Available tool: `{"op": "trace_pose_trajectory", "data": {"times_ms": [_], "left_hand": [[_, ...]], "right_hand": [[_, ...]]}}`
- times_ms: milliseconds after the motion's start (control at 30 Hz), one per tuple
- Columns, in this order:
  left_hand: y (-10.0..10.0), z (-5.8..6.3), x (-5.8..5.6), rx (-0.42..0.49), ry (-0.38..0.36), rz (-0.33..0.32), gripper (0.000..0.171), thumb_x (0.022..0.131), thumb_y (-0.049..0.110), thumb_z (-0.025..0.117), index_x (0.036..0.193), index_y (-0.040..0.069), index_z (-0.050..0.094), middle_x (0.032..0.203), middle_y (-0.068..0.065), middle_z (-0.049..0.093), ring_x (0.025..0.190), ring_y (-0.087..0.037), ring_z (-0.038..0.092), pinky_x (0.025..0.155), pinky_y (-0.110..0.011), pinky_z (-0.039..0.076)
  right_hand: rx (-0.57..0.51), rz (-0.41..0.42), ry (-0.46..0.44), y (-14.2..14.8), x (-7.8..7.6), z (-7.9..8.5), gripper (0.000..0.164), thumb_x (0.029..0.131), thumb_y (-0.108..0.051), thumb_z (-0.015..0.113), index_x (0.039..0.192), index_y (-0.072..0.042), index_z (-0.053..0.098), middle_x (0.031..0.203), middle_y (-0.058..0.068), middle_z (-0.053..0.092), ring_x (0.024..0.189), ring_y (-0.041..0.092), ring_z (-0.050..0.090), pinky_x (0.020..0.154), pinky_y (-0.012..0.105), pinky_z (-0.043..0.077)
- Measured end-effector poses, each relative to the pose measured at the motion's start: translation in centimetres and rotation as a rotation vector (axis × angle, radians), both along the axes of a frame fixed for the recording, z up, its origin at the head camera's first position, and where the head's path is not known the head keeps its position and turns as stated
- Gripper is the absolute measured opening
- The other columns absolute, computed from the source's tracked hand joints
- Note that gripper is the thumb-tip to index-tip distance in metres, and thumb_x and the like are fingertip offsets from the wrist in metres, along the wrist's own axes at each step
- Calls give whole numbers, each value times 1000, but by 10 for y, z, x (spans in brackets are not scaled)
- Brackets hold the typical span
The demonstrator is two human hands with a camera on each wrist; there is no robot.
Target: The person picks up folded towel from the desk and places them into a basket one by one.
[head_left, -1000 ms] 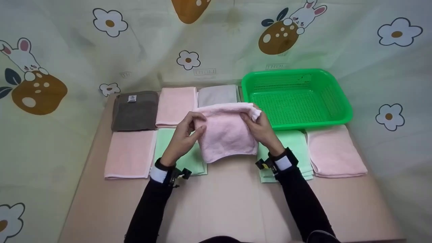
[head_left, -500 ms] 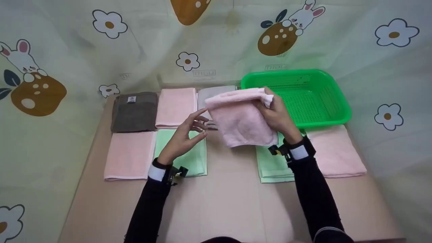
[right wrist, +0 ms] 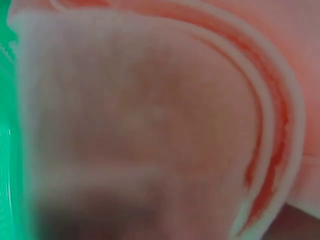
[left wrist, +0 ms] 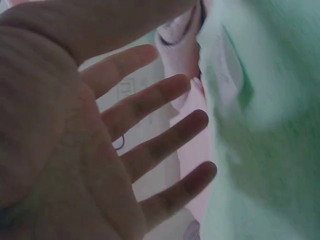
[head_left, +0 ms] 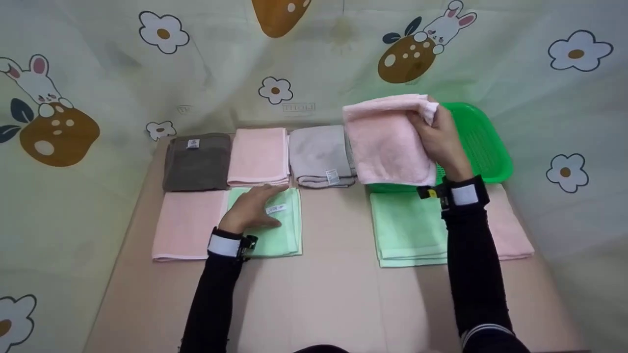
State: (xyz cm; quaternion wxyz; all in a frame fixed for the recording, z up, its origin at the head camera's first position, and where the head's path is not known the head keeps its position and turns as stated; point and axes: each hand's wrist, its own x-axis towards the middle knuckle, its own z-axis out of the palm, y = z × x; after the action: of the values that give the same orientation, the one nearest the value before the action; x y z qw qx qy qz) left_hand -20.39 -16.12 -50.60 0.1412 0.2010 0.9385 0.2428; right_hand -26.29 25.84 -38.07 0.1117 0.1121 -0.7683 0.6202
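Observation:
In the head view my right hand (head_left: pixel 444 139) grips a folded pink towel (head_left: pixel 390 142) by its right edge and holds it up over the green basket (head_left: pixel 483 142), covering much of it. The towel's layered edge fills most of the right wrist view, blurred. My left hand (head_left: pixel 252 208) holds nothing and hovers over a folded light green towel (head_left: pixel 279 235) that bears a white label. Spread, straight fingers (left wrist: pixel 165 145) show in the left wrist view beside the green cloth; whether they touch it I cannot tell.
Along the back lie folded towels: dark grey (head_left: pixel 196 164), pink (head_left: pixel 257 157) and light grey (head_left: pixel 319 152). Nearer are a pink towel (head_left: pixel 189 225) at the left, a light green towel (head_left: pixel 409 228) and another pink towel (head_left: pixel 510 225) at the right. A patterned curtain (head_left: pixel 216 73) surrounds the table (head_left: pixel 333 294).
Both hands held the pink towel at first. The left hand let go and drew back left and down to the green towel. The right hand carried the pink towel right and back over the basket.

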Motion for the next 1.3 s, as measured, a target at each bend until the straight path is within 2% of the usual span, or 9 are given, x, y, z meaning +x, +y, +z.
{"op": "trace_pose_trajectory", "data": {"times_ms": [133, 333, 533, 767, 933, 1000, 1100, 1200, 1300], "left_hand": [[-1, -4, 1, -50, -37, 6, 94, 74, 20, 94, 156, 17, 48, 159, -15, 47, 148, -39, 40, 115, -59, 39], [2, -2, 0, -68, -57, 6, 91, 74, 20, 94, 153, 17, 52, 159, -15, 47, 149, -38, 39, 115, -58, 40], [2, -2, 1, -75, -50, -5, 89, 75, 20, 93, 154, 16, 51, 159, -15, 47, 148, -39, 38, 115, -61, 40], [-1, -5, 1, -87, -37, 4, 89, 76, 21, 93, 154, 17, 50, 159, -14, 46, 149, -38, 37, 116, -64, 36], [0, -8, 0, -81, -37, 5, 89, 76, 22, 92, 154, 18, 51, 159, -13, 47, 148, -38, 38, 115, -64, 37], [1, -8, 0, -81, -35, 1, 88, 76, 23, 92, 154, 18, 51, 159, -13, 47, 148, -38, 38, 114, -65, 37], [2, -9, 0, -81, -38, 6, 88, 77, 24, 92, 155, 19, 50, 159, -12, 47, 149, -37, 38, 115, -65, 36], [2, -9, 0, -78, -32, 7, 88, 78, 25, 92, 155, 20, 50, 159, -11, 47, 149, -37, 38, 115, -65, 36], [2, -10, -1, -79, -20, 0, 88, 77, 26, 92, 154, 19, 50, 158, -12, 48, 148, -38, 39, 114, -66, 36]], "right_hand": [[-39, -45, -78, 13, -14, 0, 31, 101, -20, 67, 129, -7, 67, 106, 2, 68, 91, 12, 63, 84, 23, 50], [-26, -73, -158, 28, -27, -5, 33, 101, -23, 67, 130, -8, 65, 103, 1, 67, 89, 11, 62, 80, 23, 50], [-97, -44, -216, 39, -39, -28, 31, 102, -20, 66, 130, -8, 65, 102, 1, 68, 86, 10, 65, 76, 22, 52], [-171, 6, -350, 43, -56, -57, 31, 104, -17, 61, 132, -5, 60, 94, -1, 70, 79, 9, 69, 68, 21, 55], [-193, 25, -445, 46, -60, -70, 25, 105, -18, 60, 127, -6, 62, 83, -2, 70, 69, 9, 69, 61, 22, 55], [-180, 51, -475, 46, -60, -70, 26, 105, -16, 61, 128, -4, 64, 87, 0, 73, 71, 10, 70, 62, 23, 56], [-83, 119, -490, 46, -58, -66, 37, 105, -12, 59, 139, 1, 59, 110, 11, 74, 85, 13, 71, 71, 23, 58], [130, 141, -498, 42, -56, -54, 48, 105, -10, 58, 150, 4, 48, 135, 19, 61, 101, 16, 65, 80, 23, 55], [331, 140, -522, 43, -58, -48, 57, 102, -7, 60, 154, 4, 37, 145, 24, 49, 117, 25, 55, 94, 29, 50]]}}
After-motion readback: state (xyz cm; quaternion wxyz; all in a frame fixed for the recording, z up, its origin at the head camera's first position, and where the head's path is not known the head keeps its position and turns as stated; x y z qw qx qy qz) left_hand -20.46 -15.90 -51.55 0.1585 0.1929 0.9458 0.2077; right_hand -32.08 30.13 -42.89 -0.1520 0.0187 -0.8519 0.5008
